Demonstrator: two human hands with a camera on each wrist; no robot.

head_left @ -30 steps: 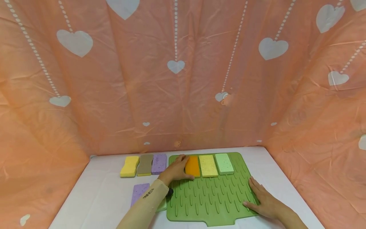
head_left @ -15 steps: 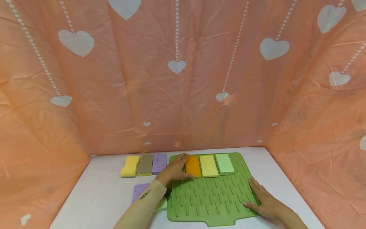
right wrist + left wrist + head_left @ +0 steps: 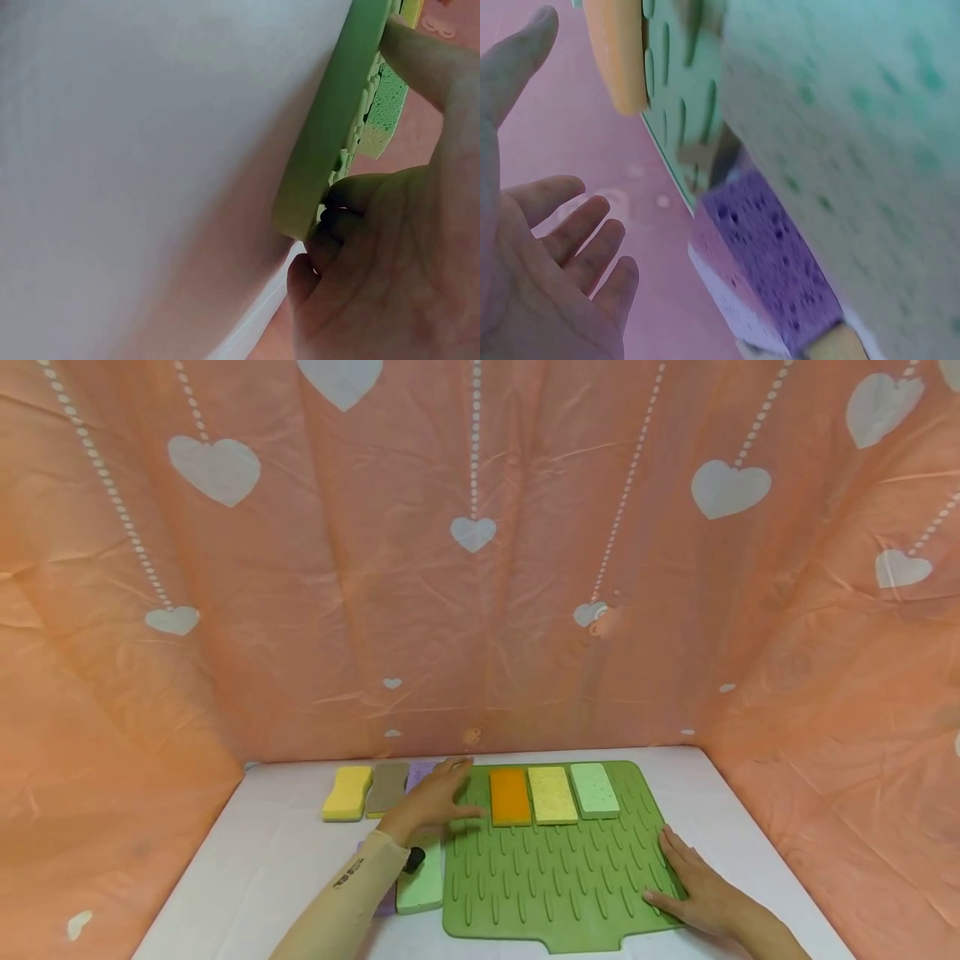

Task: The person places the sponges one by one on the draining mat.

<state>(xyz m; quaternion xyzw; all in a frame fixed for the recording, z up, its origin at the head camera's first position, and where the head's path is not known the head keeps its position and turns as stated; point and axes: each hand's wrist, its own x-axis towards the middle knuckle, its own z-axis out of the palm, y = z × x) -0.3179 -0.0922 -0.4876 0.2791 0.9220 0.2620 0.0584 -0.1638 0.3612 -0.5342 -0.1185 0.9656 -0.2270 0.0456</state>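
A green ridged mat [image 3: 555,885] lies on the table, with an orange sponge [image 3: 510,797], a yellow sponge [image 3: 553,795] and a mint green sponge [image 3: 596,790] in a row along its far side. My left hand [image 3: 423,806] is over the mat's left edge, partly covering a purple sponge [image 3: 418,770]. In the left wrist view, that hand [image 3: 562,262] has spread fingers and holds nothing. My right hand [image 3: 701,889] rests on the mat's right edge, fingers extended; the right wrist view shows the fingers over the mat's rim [image 3: 322,142].
Left of the mat, a wavy yellow sponge [image 3: 347,793] and a grey-brown sponge [image 3: 387,789] line up with the purple one. Nearer, another mint green sponge [image 3: 422,881] and a second purple sponge [image 3: 386,906] lie partly under my left forearm. A peach curtain [image 3: 480,635] closes the back.
My left hand has left the orange sponge and moved left toward the purple sponge. The orange sponge stays on the mat. My right hand keeps its place on the mat's edge.
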